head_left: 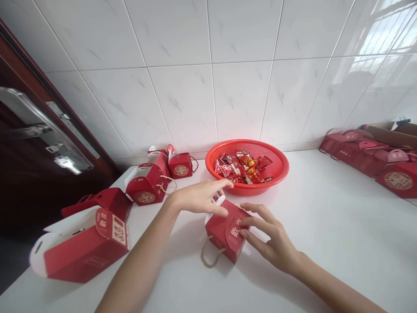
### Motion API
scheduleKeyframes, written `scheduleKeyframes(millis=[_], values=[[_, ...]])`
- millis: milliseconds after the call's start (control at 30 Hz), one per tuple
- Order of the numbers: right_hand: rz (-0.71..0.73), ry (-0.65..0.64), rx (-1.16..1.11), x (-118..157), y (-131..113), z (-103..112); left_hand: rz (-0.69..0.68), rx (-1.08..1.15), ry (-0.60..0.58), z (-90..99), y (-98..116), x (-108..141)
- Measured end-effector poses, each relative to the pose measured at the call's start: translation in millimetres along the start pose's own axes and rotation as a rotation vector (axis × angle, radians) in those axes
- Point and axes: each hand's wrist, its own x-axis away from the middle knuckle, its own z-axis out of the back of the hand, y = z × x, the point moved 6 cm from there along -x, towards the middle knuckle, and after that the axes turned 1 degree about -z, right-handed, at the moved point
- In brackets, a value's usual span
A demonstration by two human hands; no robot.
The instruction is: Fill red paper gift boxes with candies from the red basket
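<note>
A small red gift box (224, 228) with gold characters on its lid lies tilted on the white counter in front of me. One twisted rope handle (208, 258) hangs from its near-left side. My left hand (202, 198) hovers over the box's far-left end, fingers apart and thumb against the lid, near a raised white flap (220, 200). At the opposite end, my right hand (270, 237) grips the box, with its thumb and fingertips pressed on the lid's right part. The box's far side is partly hidden by my hands.
Behind the box, a red plastic basket (283, 167) holds wrapped candies (247, 165). More red boxes stand at left, including an open one (87, 252) and a smaller one (180, 166). A row of red boxes (368, 154) lines the right. A dark door (26, 182) is at left, by the tiled wall (182, 100).
</note>
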Motion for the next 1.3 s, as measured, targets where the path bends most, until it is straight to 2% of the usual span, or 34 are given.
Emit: scheduleKeyframes(millis=[100, 233, 333, 533, 733, 1000, 1167, 1300], values=[[-0.009, -0.005, -0.015, 1, 1, -1, -0.054, 0.204, 0.118, -7.2, -12, 7], [-0.034, -0.012, -0.038, 1, 2, -1, -0.105, 0.500, 0.298, -26.1, -34, 16], [-0.056, -0.020, -0.050, 1, 3, -2, -0.122, 0.594, 0.295, -44.9, -42, 18], [-0.070, -0.018, -0.043, 1, 5, -3, -0.203, 0.437, 0.406, -59.3, -40, 17], [-0.070, -0.022, -0.045, 1, 5, -3, -0.183, 0.466, 0.482, -66.0, -39, 16], [-0.055, -0.043, -0.053, 4, 5, -4, -0.181, 0.575, 0.412, -66.3, -43, 13], [-0.080, -0.071, -0.034, 5, 11, -7, -0.169, 0.524, 0.470, -69.8, -37, 17], [-0.101, -0.152, -0.043, 6, 18, -7, -0.142, 0.401, 0.546, -73.0, -30, 22]])
